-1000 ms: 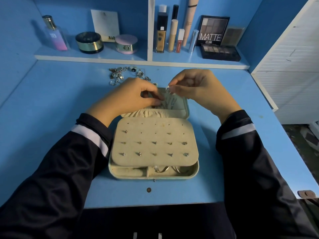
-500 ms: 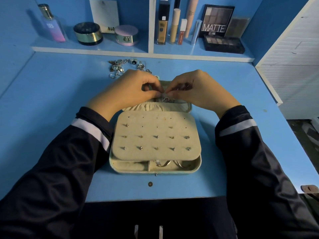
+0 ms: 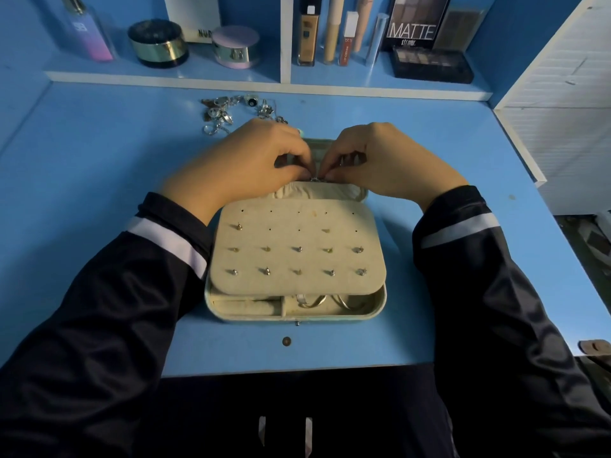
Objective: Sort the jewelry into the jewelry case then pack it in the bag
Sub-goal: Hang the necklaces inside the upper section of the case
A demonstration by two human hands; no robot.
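Nearest the camera, two dark sleeves with pale bands were seen stretched over the blue bench (image 3: 99, 180). A small brown disc (image 3: 286, 341) lay on the bench just in front of the open jewelry case (image 3: 379, 307). In the front compartments of the case, a padded roll (image 3: 244, 307) was seen at the left and silver rings (image 3: 312, 300) at the right. Above them the beige stud panel (image 3: 297, 239) was laid flat, with small earrings pinned mostly in its two lower rows.

Beyond the panel, at the gathered pocket (image 3: 307, 193) of the lid, the left hand (image 3: 251, 163) and right hand (image 3: 383, 160) were held together. Their fingers were curled narrow, and a small silver piece (image 3: 314, 178) was pinched between both sets of fingertips. What kind of piece it was could not be told.

Farther off, loose jewelry (image 3: 228, 112) was heaped on the bench just beyond the left hand. On the shelf (image 3: 231, 77) at the back were stood a perfume bottle (image 3: 89, 38), a dark jar (image 3: 158, 44), a lilac jar (image 3: 235, 47), tubes (image 3: 334, 31) and an eyeshadow palette (image 3: 431, 66).
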